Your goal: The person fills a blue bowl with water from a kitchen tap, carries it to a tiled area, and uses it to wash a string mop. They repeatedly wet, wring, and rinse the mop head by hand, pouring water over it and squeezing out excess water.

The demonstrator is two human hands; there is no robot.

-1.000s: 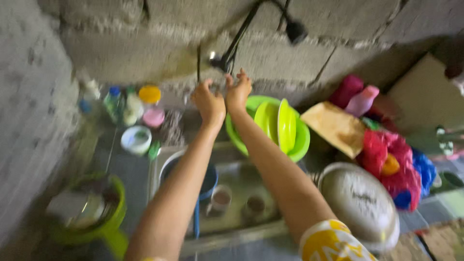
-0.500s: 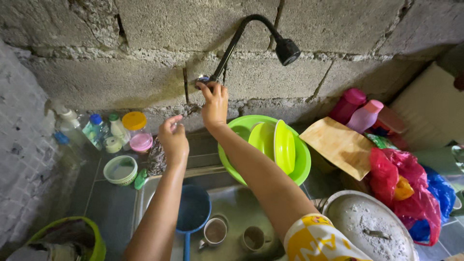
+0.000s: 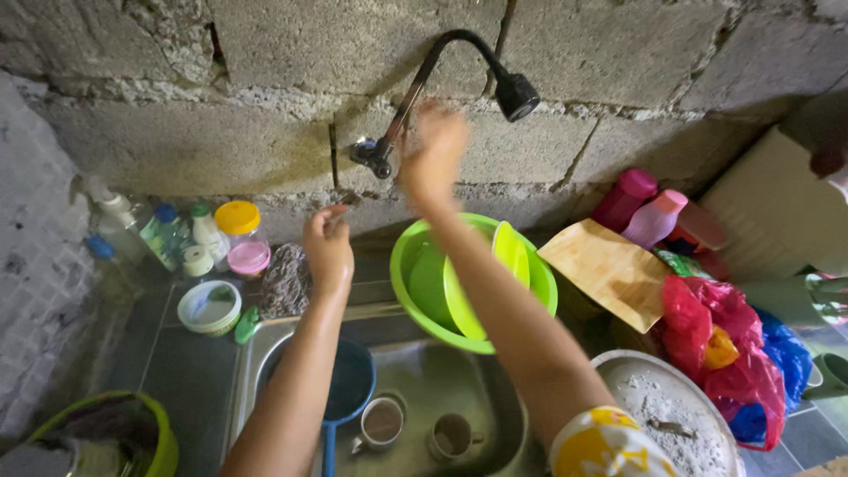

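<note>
Head view: right hand [image 3: 433,150], blurred, grip state unreadable, raised beside the tap [image 3: 375,155], whose valve lies just left of it on the block wall [image 3: 177,132]; the black spout arcs up and right. Left hand [image 3: 327,238], loosely curled and empty, hangs lower, above the sink [image 3: 495,389]. Green basin [image 3: 415,265] sits under the right forearm

Home kitchen wash area: steel sink [image 3: 495,397] w/ cups, wall tap [image 3: 424,79], green basin [image 3: 415,291], bare block wall [image 3: 221,106].
</note>
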